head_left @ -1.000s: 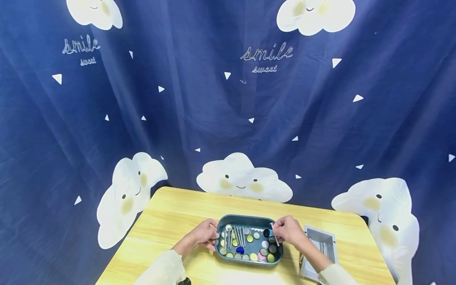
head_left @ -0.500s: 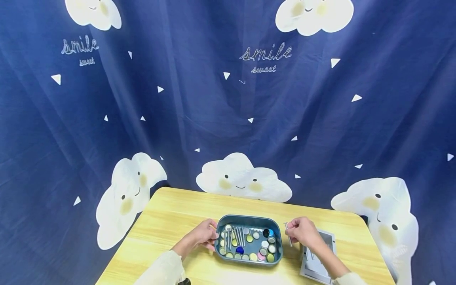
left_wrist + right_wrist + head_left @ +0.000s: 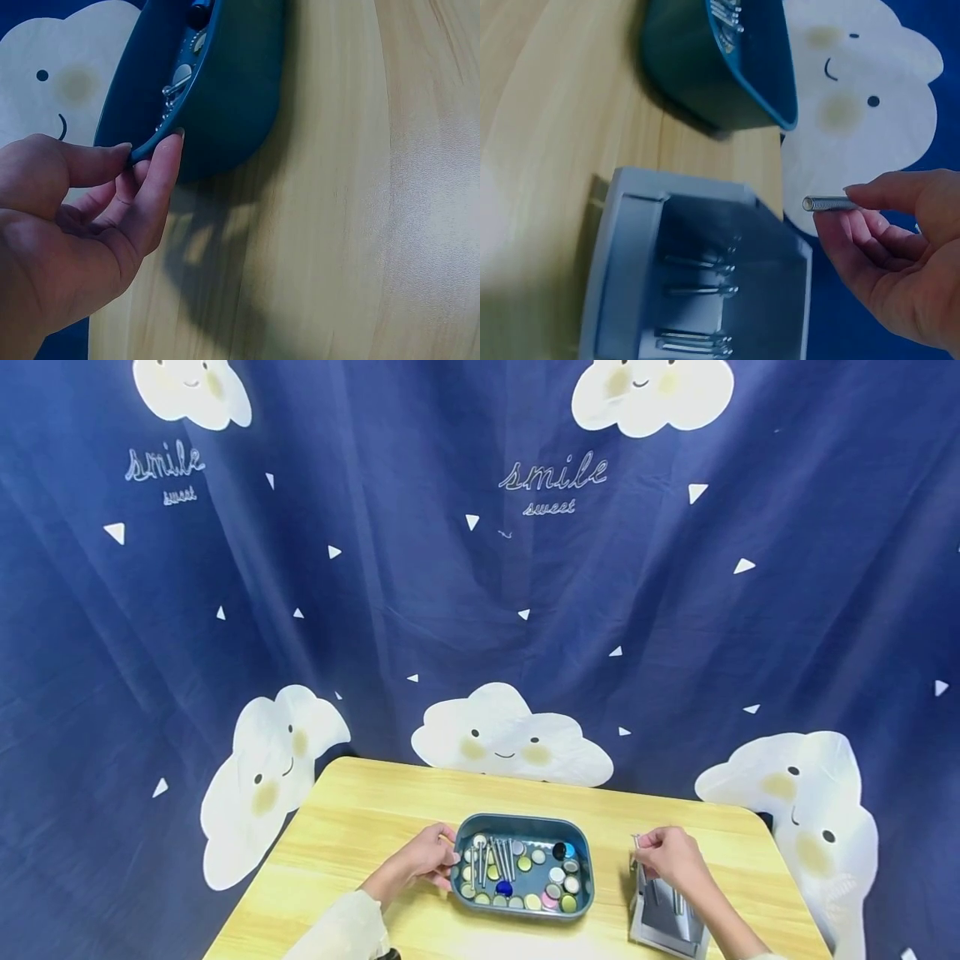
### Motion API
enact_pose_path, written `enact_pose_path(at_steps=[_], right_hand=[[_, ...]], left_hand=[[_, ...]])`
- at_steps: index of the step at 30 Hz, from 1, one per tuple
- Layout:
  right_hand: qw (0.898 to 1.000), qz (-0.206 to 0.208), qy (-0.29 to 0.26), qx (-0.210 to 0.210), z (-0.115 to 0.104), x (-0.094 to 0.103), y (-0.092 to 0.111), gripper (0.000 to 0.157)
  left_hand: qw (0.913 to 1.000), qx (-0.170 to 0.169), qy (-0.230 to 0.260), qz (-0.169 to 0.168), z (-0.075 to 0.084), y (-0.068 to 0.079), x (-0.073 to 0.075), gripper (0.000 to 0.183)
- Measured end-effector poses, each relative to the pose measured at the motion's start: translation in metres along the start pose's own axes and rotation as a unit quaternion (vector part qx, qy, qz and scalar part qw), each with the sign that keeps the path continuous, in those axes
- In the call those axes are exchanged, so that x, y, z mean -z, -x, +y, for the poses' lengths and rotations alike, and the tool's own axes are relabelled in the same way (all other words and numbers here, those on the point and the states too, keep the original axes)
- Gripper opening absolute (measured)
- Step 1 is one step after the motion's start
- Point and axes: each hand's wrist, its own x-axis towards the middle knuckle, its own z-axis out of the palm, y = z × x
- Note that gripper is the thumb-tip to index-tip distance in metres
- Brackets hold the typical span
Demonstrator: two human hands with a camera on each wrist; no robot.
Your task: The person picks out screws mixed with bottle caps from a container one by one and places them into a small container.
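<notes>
My left hand [image 3: 429, 856] pinches the left rim of a dark teal bin [image 3: 232, 105], thumb on the inner side and fingers outside. Inside that bin lie a group of long metal bolts [image 3: 503, 857] and many round caps [image 3: 532, 902] in yellow, white, black, pink and blue. Between thumb and fingers, my right hand [image 3: 670, 857] holds one bolt [image 3: 829, 203], its threaded end sticking out. That hand is over the far end of a grey box [image 3: 634, 262], where several bolts [image 3: 697, 290] lie on the floor.
Both containers stand on a light wooden table [image 3: 360, 810], the grey box to the right of the bin with a strip of tabletop between. Behind the table hangs a blue curtain [image 3: 450, 635] with white clouds.
My right hand has carried the bolt out of the teal bin, rightward to the grey box. The left hand keeps its grip on the bin's rim.
</notes>
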Motion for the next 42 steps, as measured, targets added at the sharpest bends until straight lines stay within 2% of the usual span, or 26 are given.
enact_pose_path(at_steps=[10,18,24,31,37,42], right_hand=[[1.0,0.004,0.011,-0.024,0.024,-0.002,-0.001,0.006],[0.992,0.029,0.12,-0.021,0.044,-0.01,-0.004,0.018],[0.986,0.033,0.159,-0.027,0.049,-0.017,-0.008,0.031],[0.983,0.027,0.18,-0.021,0.054,-0.023,-0.013,0.006],[0.978,0.047,0.203,0.022,0.059,-0.029,-0.014,0.008],[0.975,0.041,0.218,0.018,0.063,-0.033,-0.017,0.013]], left_hand=[[1.0,0.0,-0.005,0.008,0.001,0.001,-0.002,0.04],[0.9999,-0.004,-0.003,0.009,-0.002,0.001,-0.002,0.04],[0.9999,-0.007,-0.002,0.011,-0.002,0.002,-0.002,0.039],[0.9999,-0.005,-0.002,0.01,0.0,0.003,-0.002,0.04],[0.9999,-0.004,0.0,0.01,0.0,0.003,-0.001,0.04],[0.9999,0.0,0.001,0.011,0.001,0.004,-0.001,0.041]])
